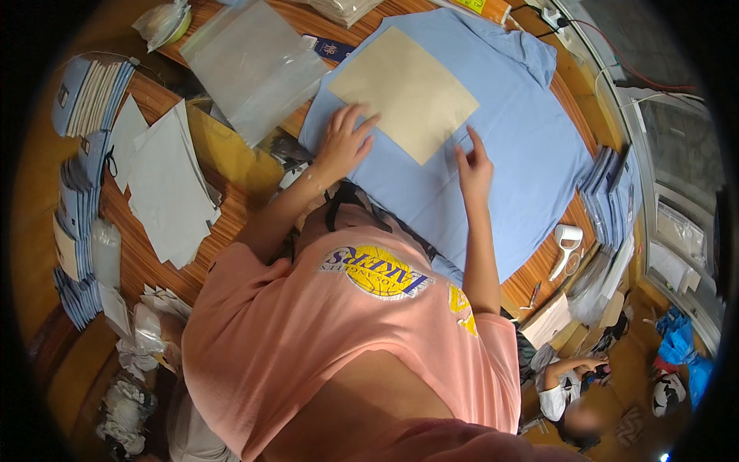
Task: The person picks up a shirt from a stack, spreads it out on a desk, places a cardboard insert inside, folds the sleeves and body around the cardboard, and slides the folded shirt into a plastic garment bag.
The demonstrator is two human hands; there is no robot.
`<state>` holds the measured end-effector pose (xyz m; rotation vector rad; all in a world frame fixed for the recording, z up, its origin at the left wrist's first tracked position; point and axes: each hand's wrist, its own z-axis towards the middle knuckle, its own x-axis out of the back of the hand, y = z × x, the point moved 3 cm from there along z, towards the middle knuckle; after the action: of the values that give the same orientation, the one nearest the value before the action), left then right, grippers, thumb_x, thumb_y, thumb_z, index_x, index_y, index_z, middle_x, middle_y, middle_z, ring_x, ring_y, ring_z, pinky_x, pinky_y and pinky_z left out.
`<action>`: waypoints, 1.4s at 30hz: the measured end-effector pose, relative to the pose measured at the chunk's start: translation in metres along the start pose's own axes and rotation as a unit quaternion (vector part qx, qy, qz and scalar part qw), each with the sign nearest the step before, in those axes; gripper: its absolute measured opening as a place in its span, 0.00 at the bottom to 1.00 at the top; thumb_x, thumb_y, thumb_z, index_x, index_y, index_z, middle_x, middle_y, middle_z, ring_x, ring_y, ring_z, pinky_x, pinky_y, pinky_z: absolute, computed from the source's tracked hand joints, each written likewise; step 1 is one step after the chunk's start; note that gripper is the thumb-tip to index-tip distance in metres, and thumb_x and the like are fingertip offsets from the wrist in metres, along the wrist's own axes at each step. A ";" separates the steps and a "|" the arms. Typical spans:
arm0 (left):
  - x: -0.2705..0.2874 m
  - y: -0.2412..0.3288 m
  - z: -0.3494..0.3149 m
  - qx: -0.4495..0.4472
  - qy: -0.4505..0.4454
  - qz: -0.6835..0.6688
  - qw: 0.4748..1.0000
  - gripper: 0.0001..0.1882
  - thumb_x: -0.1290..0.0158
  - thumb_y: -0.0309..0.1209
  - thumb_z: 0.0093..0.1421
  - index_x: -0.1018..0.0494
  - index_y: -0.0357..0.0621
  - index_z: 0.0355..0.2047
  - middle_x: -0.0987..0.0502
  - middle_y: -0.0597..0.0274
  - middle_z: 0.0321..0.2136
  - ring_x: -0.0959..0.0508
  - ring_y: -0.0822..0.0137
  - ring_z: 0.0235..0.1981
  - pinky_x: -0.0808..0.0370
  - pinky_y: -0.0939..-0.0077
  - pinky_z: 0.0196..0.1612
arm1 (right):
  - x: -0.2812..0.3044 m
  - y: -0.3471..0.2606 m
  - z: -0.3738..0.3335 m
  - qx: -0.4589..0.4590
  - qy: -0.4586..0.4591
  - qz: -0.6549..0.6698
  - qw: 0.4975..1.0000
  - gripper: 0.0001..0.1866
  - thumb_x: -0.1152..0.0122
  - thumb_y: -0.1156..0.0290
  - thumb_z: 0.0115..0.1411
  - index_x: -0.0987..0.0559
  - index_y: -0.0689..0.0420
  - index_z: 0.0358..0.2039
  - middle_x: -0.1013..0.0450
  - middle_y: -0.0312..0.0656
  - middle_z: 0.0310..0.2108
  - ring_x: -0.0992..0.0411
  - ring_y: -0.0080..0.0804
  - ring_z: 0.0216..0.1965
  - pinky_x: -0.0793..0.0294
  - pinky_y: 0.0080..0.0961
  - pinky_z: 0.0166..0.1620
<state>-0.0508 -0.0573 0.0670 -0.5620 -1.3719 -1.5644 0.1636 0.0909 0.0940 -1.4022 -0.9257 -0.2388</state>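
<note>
The flat beige rectangular sheet, seemingly card, lies at the upper centre of the frame, on a light-blue cloth garment spread across the tabletop. I judge the sheet light and fairly stiff, smooth enough to slide over the cloth, and liable to crease if I pinch a corner hard; its two lower edges offer me the best hold. The garment looks soft, thin and limp, so I would take it by a hem or edge, with both sides supported, since a pull at one spot would ruck it.

My left grip is spread wide, fingertips over the sheet's lower-left edge; I cannot tell how firmly they press. My right grip has thumb and forefinger apart, just beside the lower-right edge, with nothing held.

Farther out, a clear plastic bag at the upper left reaches close to the garment's left edge and could catch a sleeve. White paper sheets lie at the left. At the right, a white plastic handled tool sits just beside the garment, and a stack of folded blue garments crowds its right side.
</note>
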 end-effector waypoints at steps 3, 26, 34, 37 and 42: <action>0.014 0.024 -0.044 0.127 -0.222 -0.247 0.935 0.11 0.52 0.31 0.57 0.29 0.41 0.39 0.25 0.58 0.29 0.26 0.59 0.30 0.29 0.67 0.35 | 0.040 0.052 -0.090 -0.055 -0.180 0.013 0.982 0.09 0.46 0.73 0.55 0.24 0.60 0.37 0.39 0.35 0.13 0.41 0.19 0.18 0.39 0.20 0.23; -0.042 0.000 -0.121 0.545 0.185 -0.646 0.501 0.27 0.61 0.43 0.64 0.45 0.37 0.57 0.38 0.53 0.55 0.37 0.61 0.57 0.39 0.64 0.58 | 0.129 0.213 -0.303 -0.364 0.153 0.448 0.802 0.09 0.45 0.69 0.59 0.28 0.54 0.41 0.31 0.31 0.32 0.35 0.18 0.28 0.35 0.14 0.26; 0.019 0.063 0.058 0.245 0.047 -0.607 0.755 0.25 0.58 0.35 0.64 0.45 0.31 0.56 0.41 0.50 0.57 0.41 0.60 0.59 0.44 0.69 0.60 | 0.202 0.202 -0.171 -0.188 0.231 0.542 0.785 0.21 0.47 0.69 0.60 0.36 0.55 0.54 0.31 0.38 0.36 0.32 0.22 0.33 0.30 0.18 0.34; -0.019 0.057 0.085 0.154 -0.003 -0.416 0.896 0.23 0.55 0.30 0.61 0.41 0.37 0.56 0.39 0.51 0.55 0.39 0.58 0.58 0.44 0.70 0.60 | 0.195 0.248 -0.147 -0.238 0.177 0.565 0.770 0.21 0.49 0.67 0.61 0.36 0.58 0.54 0.29 0.44 0.39 0.29 0.28 0.37 0.28 0.23 0.38; -0.073 0.070 0.137 -0.194 -0.130 -0.029 0.972 0.19 0.48 0.31 0.55 0.33 0.41 0.47 0.35 0.52 0.52 0.36 0.57 0.54 0.45 0.64 0.60 | 0.192 0.200 -0.118 -0.209 0.162 0.520 0.812 0.22 0.53 0.71 0.60 0.39 0.62 0.54 0.35 0.51 0.51 0.34 0.38 0.52 0.30 0.33 0.48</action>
<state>0.0098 0.1017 0.0784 -1.0024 -1.2826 -1.8726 0.4649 0.0964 0.0882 -2.0014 0.2853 0.1729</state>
